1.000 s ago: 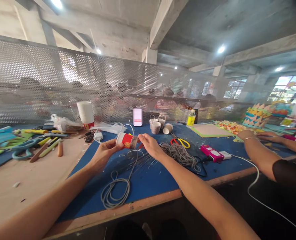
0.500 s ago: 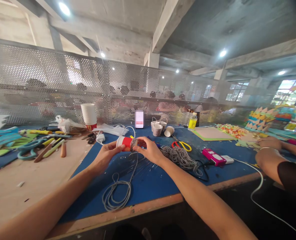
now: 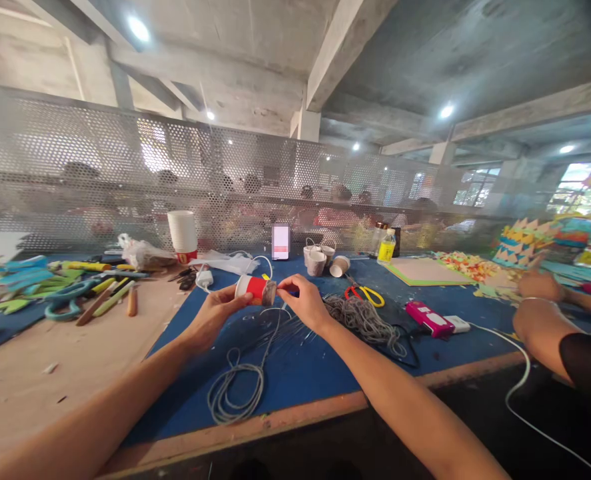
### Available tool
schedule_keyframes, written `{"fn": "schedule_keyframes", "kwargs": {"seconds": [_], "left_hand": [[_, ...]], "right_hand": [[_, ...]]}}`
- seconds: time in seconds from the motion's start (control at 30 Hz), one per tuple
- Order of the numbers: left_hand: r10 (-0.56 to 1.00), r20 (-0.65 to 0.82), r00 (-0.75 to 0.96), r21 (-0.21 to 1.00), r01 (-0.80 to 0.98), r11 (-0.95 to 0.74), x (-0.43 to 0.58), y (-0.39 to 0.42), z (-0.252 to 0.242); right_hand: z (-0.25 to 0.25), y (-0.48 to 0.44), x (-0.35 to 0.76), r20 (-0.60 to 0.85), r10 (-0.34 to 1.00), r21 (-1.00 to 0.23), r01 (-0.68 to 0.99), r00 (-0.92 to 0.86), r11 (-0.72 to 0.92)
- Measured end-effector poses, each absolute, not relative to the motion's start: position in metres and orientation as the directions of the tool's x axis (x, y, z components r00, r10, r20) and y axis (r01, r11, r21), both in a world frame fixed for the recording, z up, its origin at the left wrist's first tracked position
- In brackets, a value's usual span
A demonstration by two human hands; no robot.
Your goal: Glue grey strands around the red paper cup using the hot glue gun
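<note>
My left hand [image 3: 220,308] is closed around a red and white paper cup [image 3: 258,289], which lies on its side in the air above the blue mat. Grey cord is wound round the end of the cup that faces right. At that end my right hand [image 3: 302,300] is closed in a pinch on the grey cord [image 3: 279,317]; the bit between its fingertips is very small. From there the cord hangs down to a loose coil [image 3: 235,393] on the mat. A tangled heap of grey cord [image 3: 365,323] lies right of my right hand.
Behind stand cord-wrapped cups [image 3: 316,263], a phone [image 3: 280,241], a yellow-labelled bottle [image 3: 386,247] and a cup stack [image 3: 182,233]. Yellow-handled scissors [image 3: 370,295] and a pink device [image 3: 429,319] lie rightward. Tools [image 3: 95,303] cover the left board. Another person's arm [image 3: 540,327] is at right.
My right hand has drawn slightly away from the cup's wound end, and its fingers now pinch just off it. My left hand keeps its hold on the cup. The view has shifted slightly.
</note>
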State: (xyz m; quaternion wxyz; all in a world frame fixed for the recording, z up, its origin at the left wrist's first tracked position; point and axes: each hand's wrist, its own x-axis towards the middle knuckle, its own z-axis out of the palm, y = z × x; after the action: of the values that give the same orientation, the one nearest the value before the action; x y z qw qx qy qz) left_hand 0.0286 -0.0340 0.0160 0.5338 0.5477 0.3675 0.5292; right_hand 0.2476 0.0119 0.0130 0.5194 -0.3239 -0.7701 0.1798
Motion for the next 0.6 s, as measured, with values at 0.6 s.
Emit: {"fn": "schedule_keyframes", "kwargs": {"seconds": [0.6], "left_hand": [[0.943,0.332,-0.009,0.942,-0.053,-0.332,0.017,-0.018,0.008]], "right_hand": [[0.012,0.032,0.290,0.364,0.910,-0.031,0.974,-0.200,0.226]]}}
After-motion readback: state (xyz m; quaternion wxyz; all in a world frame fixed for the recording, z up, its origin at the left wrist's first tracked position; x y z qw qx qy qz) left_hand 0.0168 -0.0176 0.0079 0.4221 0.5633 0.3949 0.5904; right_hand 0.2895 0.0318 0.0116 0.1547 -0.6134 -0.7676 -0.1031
